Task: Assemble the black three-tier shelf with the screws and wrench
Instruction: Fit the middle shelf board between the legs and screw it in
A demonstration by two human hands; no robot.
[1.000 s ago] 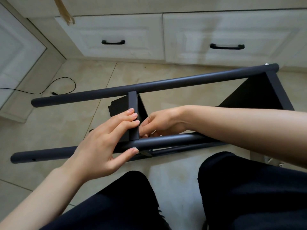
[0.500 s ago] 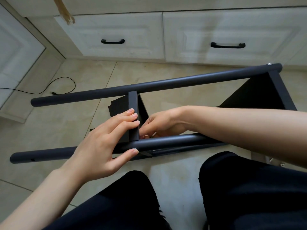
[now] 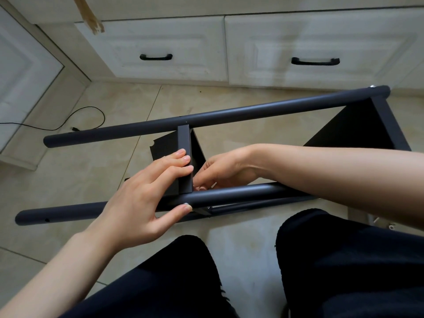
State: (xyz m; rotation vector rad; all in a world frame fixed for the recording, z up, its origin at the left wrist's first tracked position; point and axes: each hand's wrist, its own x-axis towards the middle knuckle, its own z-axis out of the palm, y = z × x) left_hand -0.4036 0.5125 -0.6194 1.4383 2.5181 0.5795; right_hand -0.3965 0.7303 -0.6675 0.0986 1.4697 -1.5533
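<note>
Tiled floor (image 3: 68, 180) | two poles (image 3: 206, 115) | two hands (image 3: 142, 198) on middle shelf (image 3: 183, 157)

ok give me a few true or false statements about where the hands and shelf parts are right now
1. The left hand grips the middle shelf panel, thumb on the near pole. True.
2. The right hand holds a drawer handle. False: it reaches in between the poles, beside the middle shelf panel.
3. The far pole stands upright. False: it lies across the view, above the floor.
4. An end panel sits at the poles' right end. True.
5. A black cable lies on the floor at left. True.
</note>
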